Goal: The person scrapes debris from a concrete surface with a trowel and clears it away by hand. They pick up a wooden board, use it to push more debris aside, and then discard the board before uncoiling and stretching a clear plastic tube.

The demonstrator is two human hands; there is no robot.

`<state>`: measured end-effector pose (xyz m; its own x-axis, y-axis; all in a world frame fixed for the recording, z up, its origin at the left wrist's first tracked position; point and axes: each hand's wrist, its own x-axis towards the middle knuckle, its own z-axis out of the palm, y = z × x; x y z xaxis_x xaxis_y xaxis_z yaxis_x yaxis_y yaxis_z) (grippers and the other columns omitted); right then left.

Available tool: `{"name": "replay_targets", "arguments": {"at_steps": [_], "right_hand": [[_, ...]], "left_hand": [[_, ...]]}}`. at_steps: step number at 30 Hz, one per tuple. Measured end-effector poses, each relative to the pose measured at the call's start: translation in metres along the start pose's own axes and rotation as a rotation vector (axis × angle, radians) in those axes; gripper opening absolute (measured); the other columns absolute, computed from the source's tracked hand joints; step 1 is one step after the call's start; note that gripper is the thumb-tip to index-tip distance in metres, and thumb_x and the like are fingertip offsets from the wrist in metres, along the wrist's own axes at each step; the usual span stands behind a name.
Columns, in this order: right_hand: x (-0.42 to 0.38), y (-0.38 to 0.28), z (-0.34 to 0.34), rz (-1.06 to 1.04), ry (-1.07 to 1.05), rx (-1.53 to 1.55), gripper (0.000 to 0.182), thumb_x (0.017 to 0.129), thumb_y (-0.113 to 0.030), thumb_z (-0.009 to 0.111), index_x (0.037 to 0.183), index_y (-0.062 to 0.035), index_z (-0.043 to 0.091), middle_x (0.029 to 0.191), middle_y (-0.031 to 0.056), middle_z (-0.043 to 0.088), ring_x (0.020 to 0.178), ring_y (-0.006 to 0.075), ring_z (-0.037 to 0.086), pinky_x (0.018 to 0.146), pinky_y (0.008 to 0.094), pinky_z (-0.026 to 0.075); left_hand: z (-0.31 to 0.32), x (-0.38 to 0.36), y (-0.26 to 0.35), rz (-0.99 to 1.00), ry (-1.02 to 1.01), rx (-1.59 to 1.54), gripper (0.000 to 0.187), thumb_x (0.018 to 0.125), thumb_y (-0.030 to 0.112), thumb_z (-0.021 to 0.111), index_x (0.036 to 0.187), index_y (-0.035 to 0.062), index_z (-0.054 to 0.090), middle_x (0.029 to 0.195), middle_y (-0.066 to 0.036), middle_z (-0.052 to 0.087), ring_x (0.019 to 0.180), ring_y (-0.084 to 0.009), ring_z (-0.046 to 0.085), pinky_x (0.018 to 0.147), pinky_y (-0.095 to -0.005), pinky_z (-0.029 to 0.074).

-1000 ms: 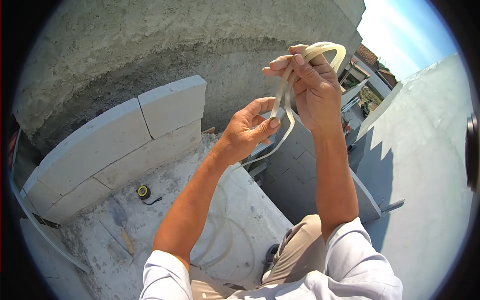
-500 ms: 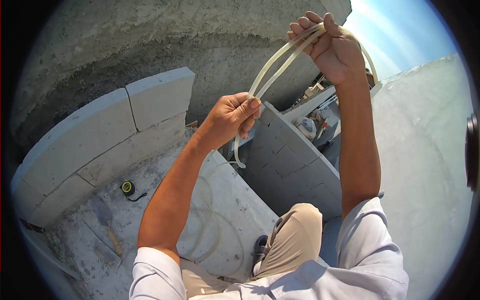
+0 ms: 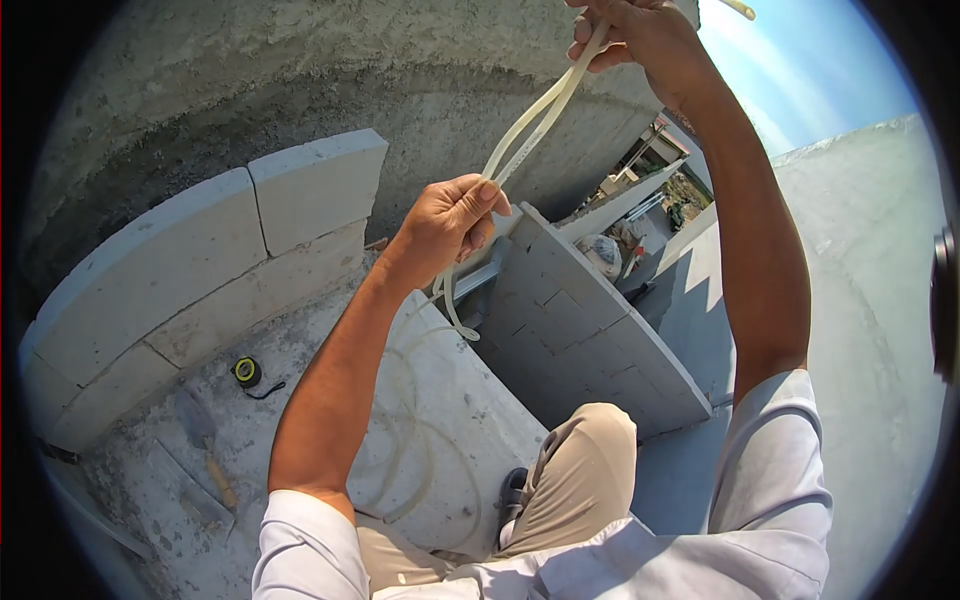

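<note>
Two strands of a pale, clear plastic hose [image 3: 530, 130] run between my hands. My left hand [image 3: 452, 220] is closed round both strands at the middle of the view, and the hose hangs in a small loop below it. Higher up on the right, my right hand [image 3: 640, 35] is wrapped round the strands at the top edge, which cuts off part of it. One hose end sticks out against the sky beyond that hand. More of the hose lies in loose coils on the concrete floor by my knee.
A low wall of pale blocks [image 3: 200, 250] stands at the left. On the floor lie a tape measure [image 3: 246, 372], a trowel [image 3: 197, 420] and a flat metal blade [image 3: 190, 490]. Past the floor edge is a drop beside a grey block wall [image 3: 590, 310].
My right hand has risen, its open palm has turned and its fingers have closed on the hose. The strands are drawn straighter. My left hand has shifted slightly left.
</note>
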<state>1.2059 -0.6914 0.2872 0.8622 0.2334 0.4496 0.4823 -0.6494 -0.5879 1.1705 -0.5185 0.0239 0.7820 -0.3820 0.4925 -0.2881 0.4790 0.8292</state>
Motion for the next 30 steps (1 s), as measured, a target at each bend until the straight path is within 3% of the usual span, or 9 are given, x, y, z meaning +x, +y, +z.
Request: {"name": "replay_targets", "arguments": {"at_steps": [3,10,16,30], "right_hand": [[0.018,0.01,-0.006,-0.001,-0.027,0.061,0.04,0.102,-0.036,0.061,0.12,-0.0011,0.067,0.096,0.0105,0.07,0.085,0.0216,0.069,0.077,0.0353,0.058],[0.009,0.004,0.0,-0.064,0.131,0.309,0.036,0.103,-0.033,0.056,0.118,-0.0016,0.067,0.096,0.0112,0.07,0.083,0.022,0.068,0.077,0.0356,0.057],[0.008,-0.003,-0.004,-0.075,0.162,0.278,0.036,0.104,-0.033,0.056,0.116,-0.0017,0.067,0.095,0.0113,0.07,0.083,0.0221,0.068,0.076,0.0361,0.056],[0.008,-0.011,0.002,-0.087,0.215,0.262,0.034,0.104,-0.033,0.055,0.112,-0.002,0.066,0.093,0.0116,0.068,0.083,0.0225,0.067,0.075,0.0373,0.055]], "left_hand": [[0.002,0.002,-0.003,0.04,0.017,0.009,0.047,0.107,0.047,0.051,0.101,0.0043,0.071,0.059,0.002,0.05,0.05,-0.0036,0.043,0.046,-0.0215,0.04],[0.011,0.002,0.0,0.035,0.018,-0.015,0.049,0.106,0.043,0.055,0.126,0.0012,0.07,0.065,-0.003,0.062,0.052,-0.0066,0.052,0.05,-0.0221,0.044],[0.01,0.002,-0.001,0.007,-0.029,-0.062,0.049,0.105,0.04,0.058,0.129,-0.0019,0.068,0.07,-0.007,0.069,0.054,-0.0073,0.055,0.051,-0.0234,0.047],[0.002,0.0,-0.004,-0.127,-0.042,0.027,0.046,0.107,0.042,0.055,0.123,0.0022,0.072,0.062,-0.003,0.062,0.047,-0.0027,0.047,0.045,-0.0195,0.039]]}}
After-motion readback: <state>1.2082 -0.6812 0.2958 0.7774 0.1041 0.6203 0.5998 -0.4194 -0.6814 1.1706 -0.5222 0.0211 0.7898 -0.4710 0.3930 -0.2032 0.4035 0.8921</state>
